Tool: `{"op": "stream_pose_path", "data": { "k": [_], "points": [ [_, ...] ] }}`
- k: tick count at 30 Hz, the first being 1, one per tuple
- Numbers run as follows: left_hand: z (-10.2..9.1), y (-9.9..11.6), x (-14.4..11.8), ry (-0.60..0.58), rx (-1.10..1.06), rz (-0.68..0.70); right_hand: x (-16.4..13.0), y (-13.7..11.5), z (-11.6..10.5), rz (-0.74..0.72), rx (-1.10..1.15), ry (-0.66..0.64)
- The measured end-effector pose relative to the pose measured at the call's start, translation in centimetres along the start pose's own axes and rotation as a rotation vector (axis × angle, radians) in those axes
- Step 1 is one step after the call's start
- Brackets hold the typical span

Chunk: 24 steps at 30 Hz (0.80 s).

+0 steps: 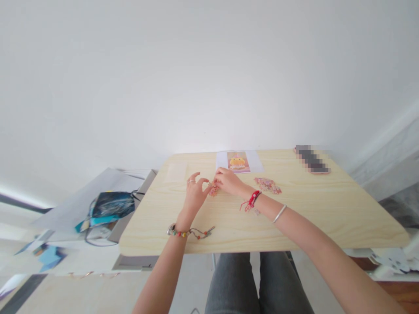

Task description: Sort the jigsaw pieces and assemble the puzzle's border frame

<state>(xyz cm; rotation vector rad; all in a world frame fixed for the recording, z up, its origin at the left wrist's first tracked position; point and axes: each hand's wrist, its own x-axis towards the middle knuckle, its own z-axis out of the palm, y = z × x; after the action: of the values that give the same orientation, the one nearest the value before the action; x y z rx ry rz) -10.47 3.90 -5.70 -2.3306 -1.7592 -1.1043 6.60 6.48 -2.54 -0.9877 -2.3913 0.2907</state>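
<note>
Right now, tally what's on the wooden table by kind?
Small pinkish piece pinched between both hands: 1
Loose pile of pinkish pieces: 1
Picture card with yellow figure on white sheet: 1
Clear flat sheet: 1
Blurred dark slab: 1
Total: 5

Tabletop (pixel 327 209): near edge and right half open; obstacles far side: picture card (pixel 238 162), loose pieces (pixel 267 185) (small heap), blurred object (pixel 312 160).

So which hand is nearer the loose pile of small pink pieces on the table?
Right. The right hand sits just left of the pile of pieces; the left hand is farther left, beyond the right hand.
</note>
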Motion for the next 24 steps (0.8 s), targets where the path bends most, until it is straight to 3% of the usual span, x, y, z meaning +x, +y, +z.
{"op": "stream_pose_path", "data": {
  "k": [5, 13, 18, 24],
  "points": [
    [0.8, -0.7, -0.5, 0.033, 0.011, -0.024, 0.0, 0.3, 0.5, 0.025, -0.007, -0.011],
    [0.2, 0.4, -1.2, -0.002, 0.052, -0.05, -1.2, 1.1, 0.3, 0.003, 0.006, -0.016],
    [0.1, 2.1, -1.0, -0.022, 0.022, -0.016, -2.0, 1.7, -0.4, -0.044, 0.019, 0.016],
    [1.3, 6.0, -1.5, -0.153, -0.101, 0.183, -5.9, 2.7, -3.6, -0.018, 0.046, 0.034]
  ]
}}
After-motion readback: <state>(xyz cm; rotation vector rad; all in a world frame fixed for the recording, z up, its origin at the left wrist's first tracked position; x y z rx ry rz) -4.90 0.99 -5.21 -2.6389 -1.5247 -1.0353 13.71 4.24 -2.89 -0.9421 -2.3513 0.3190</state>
